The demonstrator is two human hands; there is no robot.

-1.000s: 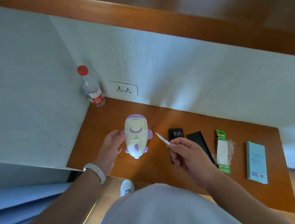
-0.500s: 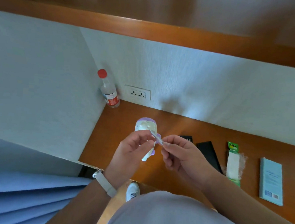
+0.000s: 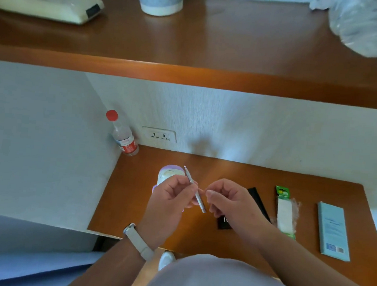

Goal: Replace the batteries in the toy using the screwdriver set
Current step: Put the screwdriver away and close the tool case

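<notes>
The person is holding both hands up over the desk (image 3: 132, 197), close together and palms turned toward each other. The left hand (image 3: 171, 196), with a pale strap (image 3: 139, 241) on its wrist, is pinching a thin screwdriver (image 3: 188, 175) between thumb and curled fingers. The right hand (image 3: 230, 201) is sitting just beside the tool's lower end with its fingers curled in; I cannot tell whether they are touching it or holding anything. The screwdriver is slanting, its tip pointing up and away toward the wall and its handle end pointing down toward the person. The toy (image 3: 168, 175) is lying on the desk right behind the left hand, which is hiding most of it. To the right are lying a black case (image 3: 257, 201), half covered by the right hand, a green battery pack (image 3: 285, 210) and a pale blue box (image 3: 332, 230). A red-capped bottle (image 3: 123, 135) is standing in the back corner beside a wall socket (image 3: 158, 135).
</notes>
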